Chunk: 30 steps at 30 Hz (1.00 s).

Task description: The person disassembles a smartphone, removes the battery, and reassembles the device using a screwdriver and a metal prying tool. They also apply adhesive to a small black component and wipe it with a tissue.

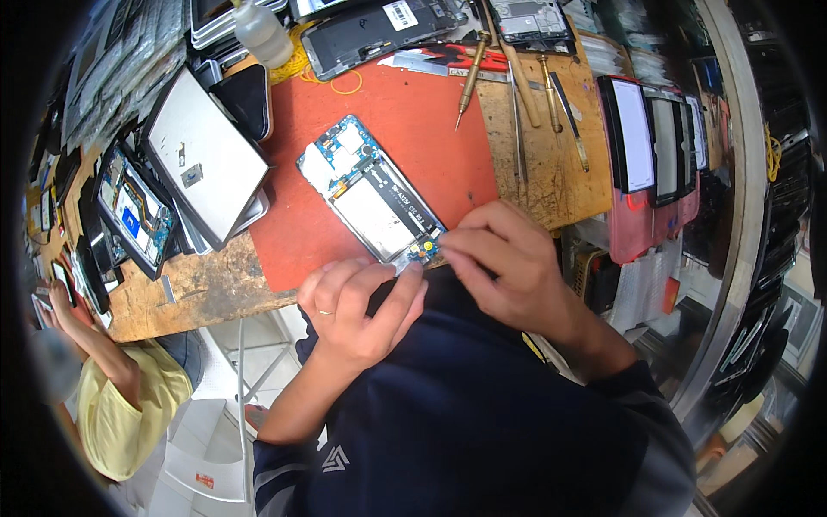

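Note:
An opened smartphone (372, 194) lies tilted on the red mat, back cover off. Its blue circuit board (351, 138) shows at the far end, a black and silver battery (383, 207) in the middle and a smaller board (424, 250) at the near end. My left hand (357, 310), with a ring on one finger, grips the phone's near end with bent fingers. At the near right corner my right hand (508, 263) is closed, thumb and forefinger pressed together. Whatever sits between those fingertips is hidden or too small to make out.
On the wooden bench (220, 289), the red mat (301, 99) has a brass screwdriver (472, 82) at its far right. Left stand a leaning white panel (202, 155) and another opened phone (133, 207). A clear bottle (263, 34) stands behind. A person in yellow (129, 405) sits at left.

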{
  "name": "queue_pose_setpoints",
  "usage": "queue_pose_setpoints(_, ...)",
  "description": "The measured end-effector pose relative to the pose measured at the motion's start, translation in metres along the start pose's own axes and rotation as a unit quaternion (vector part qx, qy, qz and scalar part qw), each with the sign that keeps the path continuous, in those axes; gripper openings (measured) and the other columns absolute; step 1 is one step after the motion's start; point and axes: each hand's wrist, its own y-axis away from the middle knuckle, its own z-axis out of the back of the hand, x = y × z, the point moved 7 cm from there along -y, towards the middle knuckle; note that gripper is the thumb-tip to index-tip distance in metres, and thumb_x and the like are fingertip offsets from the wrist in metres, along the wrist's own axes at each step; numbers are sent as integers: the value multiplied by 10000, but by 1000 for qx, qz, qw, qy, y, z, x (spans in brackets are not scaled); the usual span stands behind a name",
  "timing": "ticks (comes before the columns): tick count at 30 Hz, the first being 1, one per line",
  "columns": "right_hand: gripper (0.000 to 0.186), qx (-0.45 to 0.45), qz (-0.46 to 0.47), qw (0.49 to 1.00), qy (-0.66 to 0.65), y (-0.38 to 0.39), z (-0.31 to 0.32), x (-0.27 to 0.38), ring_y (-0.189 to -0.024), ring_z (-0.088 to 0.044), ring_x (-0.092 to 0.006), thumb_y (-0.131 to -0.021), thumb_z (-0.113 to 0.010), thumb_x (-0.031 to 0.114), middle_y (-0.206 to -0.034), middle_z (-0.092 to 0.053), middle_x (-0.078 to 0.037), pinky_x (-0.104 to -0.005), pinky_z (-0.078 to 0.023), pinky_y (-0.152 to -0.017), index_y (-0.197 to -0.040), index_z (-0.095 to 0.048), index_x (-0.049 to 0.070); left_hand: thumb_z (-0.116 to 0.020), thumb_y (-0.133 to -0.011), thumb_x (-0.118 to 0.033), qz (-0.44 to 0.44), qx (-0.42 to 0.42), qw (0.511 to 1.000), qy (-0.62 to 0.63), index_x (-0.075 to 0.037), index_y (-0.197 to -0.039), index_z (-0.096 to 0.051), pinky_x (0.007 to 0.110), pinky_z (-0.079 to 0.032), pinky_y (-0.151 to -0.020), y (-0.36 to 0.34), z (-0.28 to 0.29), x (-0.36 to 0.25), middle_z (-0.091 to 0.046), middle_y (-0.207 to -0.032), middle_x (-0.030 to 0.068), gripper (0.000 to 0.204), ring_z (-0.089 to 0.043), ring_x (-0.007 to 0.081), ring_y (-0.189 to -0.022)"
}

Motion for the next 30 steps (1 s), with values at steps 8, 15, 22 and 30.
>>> queue_pose_setpoints(8,214,21,68,994,85,9,-14,8,-898,-634,-267,-824,-793,75,-981,-649,-64,-404,-498,-759,-1029,-753,29,-876,-816,-232,-43,33,997,-55,-221,-1032,-826,405,-413,-1050,-3,-9,-2,-635,-966,-40,223,-624,171,-981)
queue_pose_setpoints(15,160,8,75,996,47,0,-3,4,-832,-645,-267,-864,-784,53,-936,-663,-69,-422,-500,-719,-1018,-749,26,-872,-793,-207,-4,75,997,-21,-167,-994,-804,454,-397,-1031,-12,-10,1,-595,-954,-7,216,-599,230,-1004)
queue_pose_setpoints(22,84,9,-162,984,-77,-13,0,-22,-656,-654,-203,-940,-770,40,-846,-700,-109,-369,-505,-610,-1008,-752,-5,-867,-787,-218,29,107,993,36,-148,-980,-797,498,-375,-1059,-21,-12,8,-593,-1000,18,217,-587,270,-1070)
queue_pose_setpoints(30,115,106,-210,970,-52,-37,-10,-28,-637,-701,-168,-945,-775,99,-776,-717,-98,-336,-525,-589,-973,-749,-8,-868,-785,-213,7,55,998,18,-165,-1023,-800,504,-371,-1103,-10,-18,6,-615,-1022,9,252,-595,244,-1103)
